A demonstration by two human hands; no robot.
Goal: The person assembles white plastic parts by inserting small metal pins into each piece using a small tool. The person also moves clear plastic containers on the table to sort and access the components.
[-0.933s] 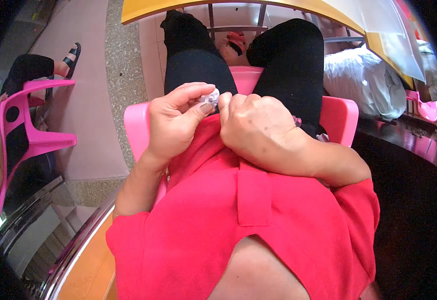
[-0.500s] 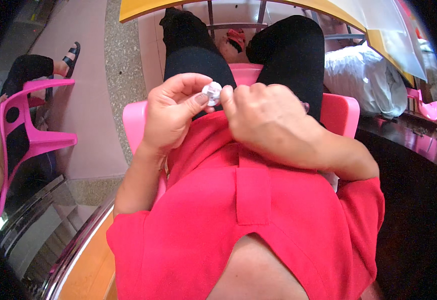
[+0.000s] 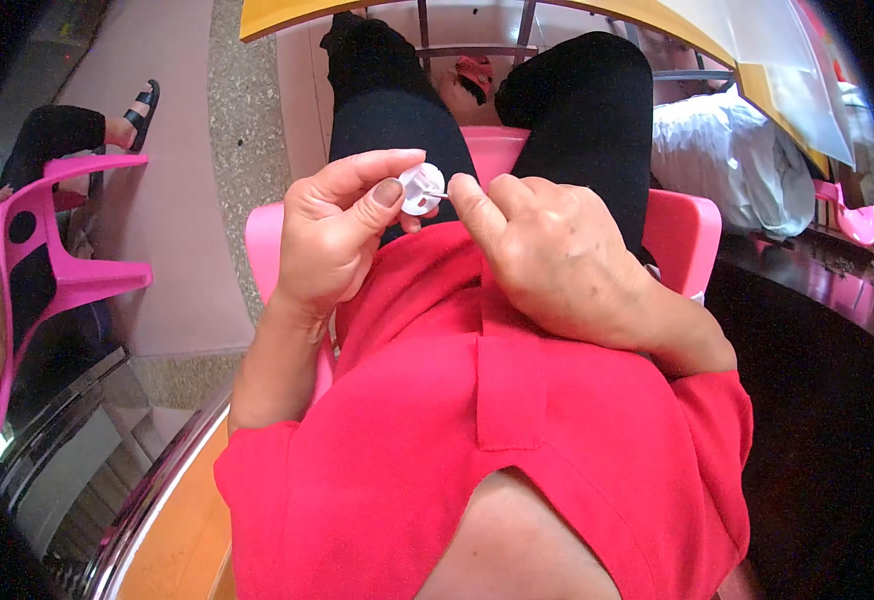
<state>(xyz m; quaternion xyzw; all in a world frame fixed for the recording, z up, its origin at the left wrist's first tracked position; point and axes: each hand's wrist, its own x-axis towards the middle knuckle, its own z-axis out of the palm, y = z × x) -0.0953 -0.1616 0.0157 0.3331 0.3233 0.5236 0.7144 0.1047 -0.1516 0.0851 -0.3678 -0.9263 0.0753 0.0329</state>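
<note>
Since the earlier frames the white disc (image 3: 421, 188) has turned: then it sat half buried between the fingers and showed mostly an edge, now its round face is open to the camera. Both hands have stayed at lap height, in front of the red shirt (image 3: 477, 400).

Disc: small, round, white, seemingly plastic, with a raised rim. Flat face looks up toward the viewer, tilted a little to the person's right. A thin pin or stem projects from its right side toward the right hand; I take that as the long axis, running roughly left to right across the picture, close to level. Whether the stem is part of the disc or a separate piece cannot be told.

Left hand (image 3: 332, 235): closed narrowly on the disc, thumb pressed on the near face, forefinger curled over the far rim.

Right hand (image 3: 557, 265): fingers bunched, forefinger and thumb tips meeting at the stem end, touching or just beside the disc. What it grips, if anything beyond the stem, is hidden.

Judgement: with the face now exposed and the stem pointed at the right hand, fine work on the disc looks to be in progress, not finished.

Around: black trousers (image 3: 587, 110) behind the hands, pink chair (image 3: 682, 235) under the person, a second pink chair (image 3: 57, 270) well apart on the left, a white bag (image 3: 732, 165) to the right.
</note>
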